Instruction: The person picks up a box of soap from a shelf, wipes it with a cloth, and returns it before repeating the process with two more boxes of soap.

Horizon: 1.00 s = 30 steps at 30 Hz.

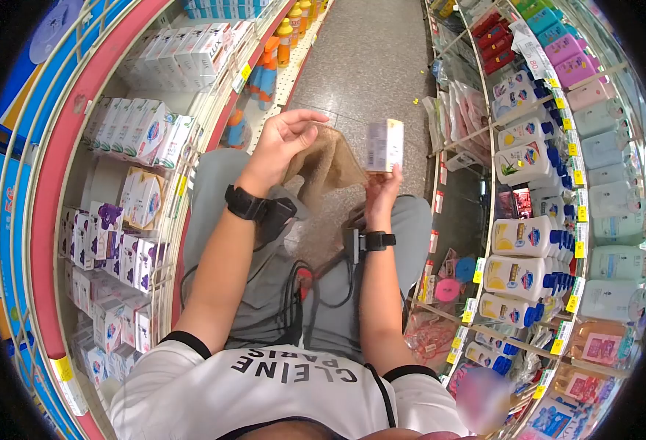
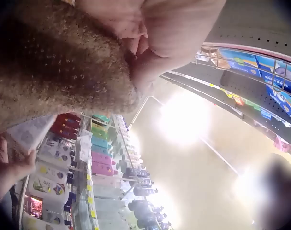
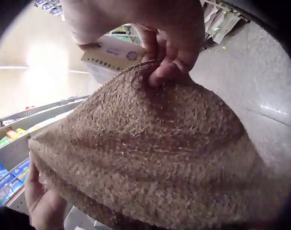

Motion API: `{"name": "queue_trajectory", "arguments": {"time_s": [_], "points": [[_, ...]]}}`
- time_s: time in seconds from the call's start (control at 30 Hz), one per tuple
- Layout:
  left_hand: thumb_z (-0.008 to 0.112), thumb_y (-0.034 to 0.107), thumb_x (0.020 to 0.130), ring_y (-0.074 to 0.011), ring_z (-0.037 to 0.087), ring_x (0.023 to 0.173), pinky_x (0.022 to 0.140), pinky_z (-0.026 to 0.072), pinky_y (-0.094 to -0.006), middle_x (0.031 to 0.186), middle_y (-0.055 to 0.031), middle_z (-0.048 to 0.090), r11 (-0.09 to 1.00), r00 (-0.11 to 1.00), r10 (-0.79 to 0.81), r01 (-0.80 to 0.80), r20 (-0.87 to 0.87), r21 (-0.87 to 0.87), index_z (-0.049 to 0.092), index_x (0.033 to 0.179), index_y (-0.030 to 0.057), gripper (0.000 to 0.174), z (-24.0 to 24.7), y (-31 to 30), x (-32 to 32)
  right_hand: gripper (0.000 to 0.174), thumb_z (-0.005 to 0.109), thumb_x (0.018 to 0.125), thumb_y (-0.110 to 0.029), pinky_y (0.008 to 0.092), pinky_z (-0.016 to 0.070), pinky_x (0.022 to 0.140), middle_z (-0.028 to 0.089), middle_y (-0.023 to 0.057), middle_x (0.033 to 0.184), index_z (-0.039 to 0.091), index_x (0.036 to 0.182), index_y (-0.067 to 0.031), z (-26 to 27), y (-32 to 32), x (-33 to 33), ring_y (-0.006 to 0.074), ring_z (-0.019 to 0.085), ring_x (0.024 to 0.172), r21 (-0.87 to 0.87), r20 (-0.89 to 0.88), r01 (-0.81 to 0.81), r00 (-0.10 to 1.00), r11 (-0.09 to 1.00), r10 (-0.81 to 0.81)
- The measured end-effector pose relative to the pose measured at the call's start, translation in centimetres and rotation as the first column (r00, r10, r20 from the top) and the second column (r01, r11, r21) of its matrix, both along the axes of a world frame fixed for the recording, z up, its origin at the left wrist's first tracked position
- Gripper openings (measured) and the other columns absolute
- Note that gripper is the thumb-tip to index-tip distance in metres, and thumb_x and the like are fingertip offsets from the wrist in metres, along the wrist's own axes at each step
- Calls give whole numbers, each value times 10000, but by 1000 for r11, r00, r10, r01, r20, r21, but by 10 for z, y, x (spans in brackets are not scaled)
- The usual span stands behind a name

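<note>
A brown, rough-textured cloth (image 1: 321, 165) hangs stretched between my two hands. My left hand (image 1: 285, 143) pinches its left end, with thumb and fingers at the cloth's edge. The right hand (image 1: 383, 194) grips the opposite edge, its fingers curled into the fabric (image 3: 150, 139). That same hand also holds a small white and pale yellow box (image 1: 385, 145) with printing on its sides, standing up above the fingers. In the right wrist view the box (image 3: 112, 55) shows behind the curled fingers, and my left hand (image 3: 45, 203) appears at the cloth's lower left corner.
Wire-fronted shelves on the left hold boxed soaps (image 1: 129, 132). On the right, shelves carry rows of white bottles with blue caps (image 1: 521, 235). Orange and yellow bottles (image 1: 285, 40) stand further along the left side. Between them runs a speckled aisle floor (image 1: 360, 59).
</note>
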<state>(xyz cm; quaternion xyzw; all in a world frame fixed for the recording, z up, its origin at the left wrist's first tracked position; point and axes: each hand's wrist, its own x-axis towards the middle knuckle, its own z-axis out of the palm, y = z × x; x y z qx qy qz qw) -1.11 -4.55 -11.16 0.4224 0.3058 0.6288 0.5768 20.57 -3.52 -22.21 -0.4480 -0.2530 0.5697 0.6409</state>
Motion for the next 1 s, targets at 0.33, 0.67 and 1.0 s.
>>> {"name": "queue_trajectory", "arguments": {"time_s": [0.33,0.67,1.0], "points": [[656,73,817,-82,587,776,721,461,-216,811,-16,629,746,719,-656,663,-230,-55,607,821,10,80,-5,-4,-9,581,414,825,-548,320,367,602,562,58,926,502,1162,-82,61,-18,21,201,469,720,360,-208,89,978,929,-13],[658,78,813,-132,581,842,737,473,-242,918,-73,629,451,434,-876,892,-210,-38,623,835,-9,96,-21,-7,35,599,422,800,-545,395,415,656,594,76,1076,518,1171,-84,42,-15,33,236,548,859,444,-243,-195,913,875,327],[512,148,923,-119,564,883,814,441,-270,906,-33,611,986,917,-20,-49,-398,-162,534,928,17,133,-65,15,34,552,380,847,-487,368,415,733,564,67,1093,475,1213,-83,57,-8,19,237,533,903,340,-195,279,955,898,-223]]}}
